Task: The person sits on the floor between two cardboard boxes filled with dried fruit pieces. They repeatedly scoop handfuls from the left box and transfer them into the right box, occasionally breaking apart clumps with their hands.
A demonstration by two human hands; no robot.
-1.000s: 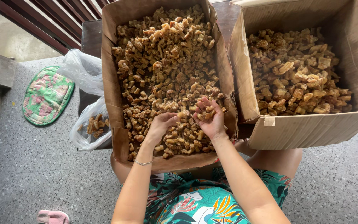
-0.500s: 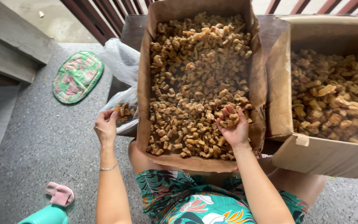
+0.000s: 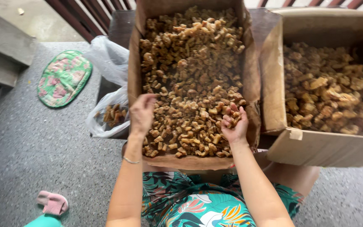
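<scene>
A seated person leans over a long box [image 3: 255, 90] full of brown chunks [image 3: 190, 67]. The right hand [image 3: 233, 124] cups a few chunks in curled fingers above the pile. The left hand [image 3: 141, 112] hovers at the box's left wall, fingers loosely bent, empty. A plastic bag [image 3: 108, 84] lies beside it.

Green floral mat [image 3: 64, 78] on grey speckled floor [image 3: 43, 168], pink slipper [image 3: 53, 202], dark railing [image 3: 89, 14]
</scene>
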